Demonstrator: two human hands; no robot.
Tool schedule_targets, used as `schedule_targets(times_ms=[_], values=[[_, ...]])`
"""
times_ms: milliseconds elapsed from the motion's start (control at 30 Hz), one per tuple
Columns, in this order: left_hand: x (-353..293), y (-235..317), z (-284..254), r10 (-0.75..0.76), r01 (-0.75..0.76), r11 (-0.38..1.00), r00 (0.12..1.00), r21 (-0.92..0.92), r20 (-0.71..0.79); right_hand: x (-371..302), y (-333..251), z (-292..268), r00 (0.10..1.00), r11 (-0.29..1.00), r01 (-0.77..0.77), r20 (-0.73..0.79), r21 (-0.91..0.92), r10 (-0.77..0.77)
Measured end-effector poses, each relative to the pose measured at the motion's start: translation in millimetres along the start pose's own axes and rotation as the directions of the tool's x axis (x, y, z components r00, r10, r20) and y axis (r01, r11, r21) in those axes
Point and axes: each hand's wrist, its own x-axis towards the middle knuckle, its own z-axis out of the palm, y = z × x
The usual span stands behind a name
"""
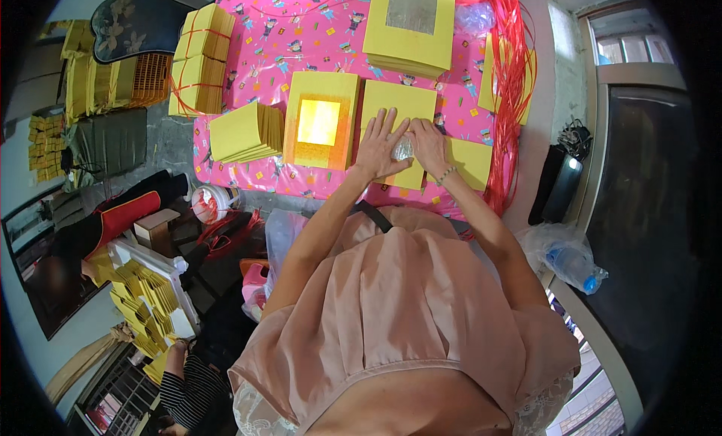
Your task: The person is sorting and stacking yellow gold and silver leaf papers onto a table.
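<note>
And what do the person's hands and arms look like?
The left hand and right hand wear no gloves. The right one wears a thin, apparently beaded bracelet. The short, loose sleeves are dusty pink; white lace shows alongside.

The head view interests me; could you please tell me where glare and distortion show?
Head view, centre: the bright square left of the left hand glares; head view, top: the grey square looks duller; head view, right: the door frame bends.
</note>
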Motion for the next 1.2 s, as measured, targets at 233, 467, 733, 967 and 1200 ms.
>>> schedule_targets(times_ms=[233, 467, 733, 967, 1200], values=[[-10.8, -14.5, -2.2, -0.007, 0.007, 0.999, 1.000, 0.048, 0.000, 0.3, 1.9, -1.0, 0.999, 1.000, 0.021, 0.032, -0.015, -0.021], [-9.4, -17.4, -6.6, 0.010, -0.011, 0.999, 1.000, 0.039, 0.027, 1.7, 2.8, -13.4, 0.992, 0.993, 0.119, 0.029, 0.019, -0.119], [1.6, -13.5, -13.4, 0.014, -0.007, 0.997, 0.996, 0.083, -0.090, 6.8, 16.4, -16.4, 0.919, 0.875, 0.389, 0.055, -0.289, -0.390], [17.8, -17.5, -14.0, 0.006, 0.050, 0.973, 0.971, 0.225, -0.240, 22.8, 3.8, -37.8, 0.880, 0.840, 0.459, 0.016, -0.290, -0.475], [21.8, 26.8, -39.9, 0.093, 0.004, 0.972, 0.913, 0.237, -0.397, -7.7, -7.1, -79.1, 0.896, 0.989, -0.100, -0.423, 0.107, 0.136]])
